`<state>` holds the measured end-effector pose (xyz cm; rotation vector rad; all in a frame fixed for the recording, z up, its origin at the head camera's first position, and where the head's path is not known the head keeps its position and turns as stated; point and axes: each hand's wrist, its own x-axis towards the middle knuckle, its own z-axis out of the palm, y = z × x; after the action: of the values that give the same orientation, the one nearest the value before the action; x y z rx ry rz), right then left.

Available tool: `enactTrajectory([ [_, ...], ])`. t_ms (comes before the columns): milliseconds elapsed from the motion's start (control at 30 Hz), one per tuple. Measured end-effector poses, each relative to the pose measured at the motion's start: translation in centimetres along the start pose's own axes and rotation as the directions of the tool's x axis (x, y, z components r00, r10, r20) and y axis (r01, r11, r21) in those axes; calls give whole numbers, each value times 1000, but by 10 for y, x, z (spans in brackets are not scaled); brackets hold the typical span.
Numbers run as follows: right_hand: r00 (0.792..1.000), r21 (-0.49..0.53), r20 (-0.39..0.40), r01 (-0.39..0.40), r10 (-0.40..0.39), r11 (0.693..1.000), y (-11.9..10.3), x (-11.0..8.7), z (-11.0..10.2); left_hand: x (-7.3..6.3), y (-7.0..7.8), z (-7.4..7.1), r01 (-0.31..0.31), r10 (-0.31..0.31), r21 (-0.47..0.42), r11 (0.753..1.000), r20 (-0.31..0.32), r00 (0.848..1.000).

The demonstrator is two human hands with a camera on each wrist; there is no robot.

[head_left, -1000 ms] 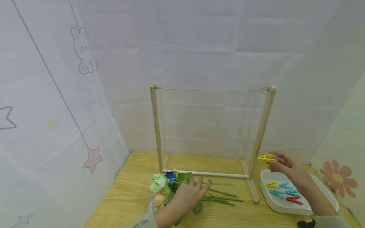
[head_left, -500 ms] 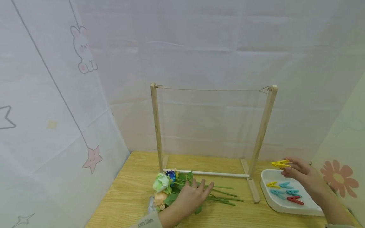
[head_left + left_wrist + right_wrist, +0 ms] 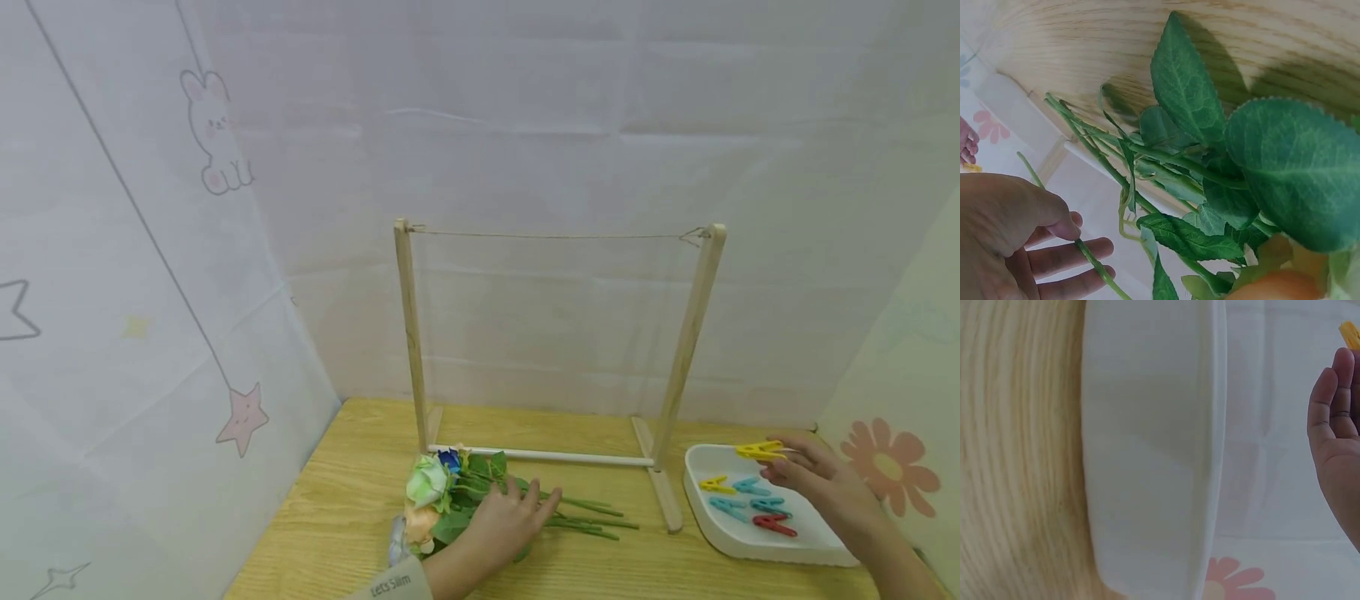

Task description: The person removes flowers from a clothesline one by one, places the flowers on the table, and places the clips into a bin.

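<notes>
Artificial flowers lie bunched on the table, with a pale green bloom [image 3: 427,481], a blue bloom [image 3: 449,460] and a peach bloom [image 3: 420,523]. My left hand [image 3: 504,527] is over their leaves and stems. The left wrist view shows its thumb pinching one green stem [image 3: 1090,256] against the fingers, apart from the other stems [image 3: 1105,164]. At the right, my right hand [image 3: 828,492] pinches a yellow clothespin [image 3: 759,451] above the white tray [image 3: 720,546]. In the right wrist view only the clothespin's end shows past the fingertips.
Inside the tray lie another yellow clothespin [image 3: 717,484], a red one [image 3: 775,524] and several blue ones. A wooden frame [image 3: 692,333] stands behind the flowers, with a string [image 3: 551,237] tied across its top and a white rod [image 3: 540,457] low down. Printed cloth walls surround the table.
My right hand has moved right and down with the yellow clothespin, from beside the frame's post to over the tray. My left hand has shifted slightly right along the flowers.
</notes>
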<state>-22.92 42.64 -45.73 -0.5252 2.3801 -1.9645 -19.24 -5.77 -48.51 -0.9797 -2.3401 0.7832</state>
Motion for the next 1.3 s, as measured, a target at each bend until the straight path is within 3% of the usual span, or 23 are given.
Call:
enactTrajectory([
  [233,998,15,-17,-61,61,998,13,-9,-13,0,4,1,6,-6,13,1000,-15,1000],
  [333,993,-31,-41,-111,110,993,21,-10,-17,-1,5,2,5,-5,2,1000,-16,1000],
  [533,966,-197,-118,-250,230,948,32,-11,-22,-1,8,5,-5,5,-8,1000,14,1000],
  [800,961,-236,-122,-273,250,933,44,-12,-34,-2,12,12,-9,9,-29,1000,7,1000],
  [1067,917,-323,-144,-399,372,858,49,-4,-46,-3,13,15,-15,15,-24,1000,-4,1000],
  [1300,902,-350,-150,-431,405,832,53,-2,-47,-4,16,17,-18,18,-9,1000,-4,1000],
])
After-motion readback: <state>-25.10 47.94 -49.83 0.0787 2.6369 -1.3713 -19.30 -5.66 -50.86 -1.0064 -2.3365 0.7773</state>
